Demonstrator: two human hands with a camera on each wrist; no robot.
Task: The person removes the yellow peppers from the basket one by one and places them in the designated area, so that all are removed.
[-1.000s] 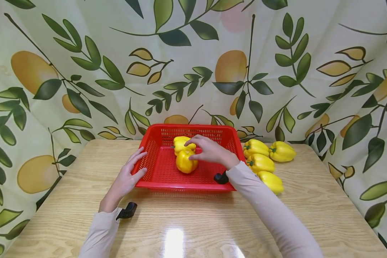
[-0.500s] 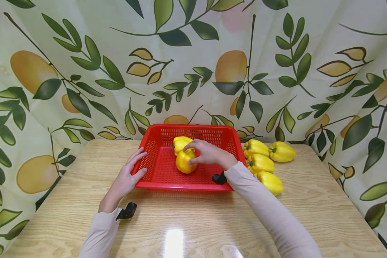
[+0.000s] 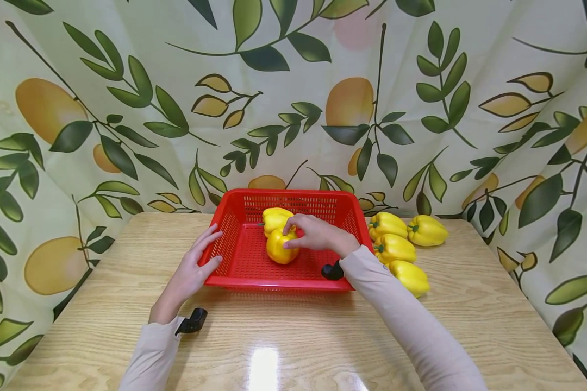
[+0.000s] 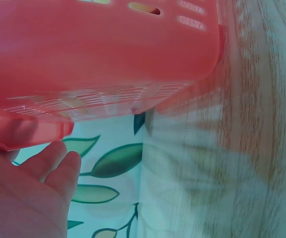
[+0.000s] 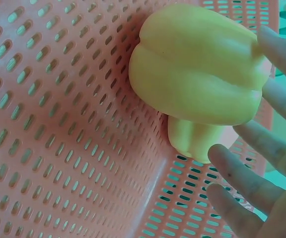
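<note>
A red perforated plastic basket [image 3: 280, 282] stands on the table with two yellow bell peppers in it. My right hand [image 3: 318, 234] reaches inside and pinches the top of the front bell pepper [image 3: 278, 250] near its stem, the thumb on its right side. That pepper stands upright in the right wrist view, touched by the thumb and a finger, while the other fingers [image 5: 250, 181] spread beside it. Just behind is the second bell pepper [image 3: 275, 216], lying on its side. My left hand [image 3: 192, 271] rests with extended fingers against the basket's left rim.
Several more yellow bell peppers [image 3: 395, 248] lie grouped on the table right of the basket, partly behind the right sleeve. The wooden table [image 3: 303, 336] meets a curtain [image 3: 293, 81] printed with leaves and fruit at its back edge.
My right hand has shifted slightly, its thumb coming down onto the side of the front bell pepper and its fingers settling at the top. The left hand and basket have stayed put.
</note>
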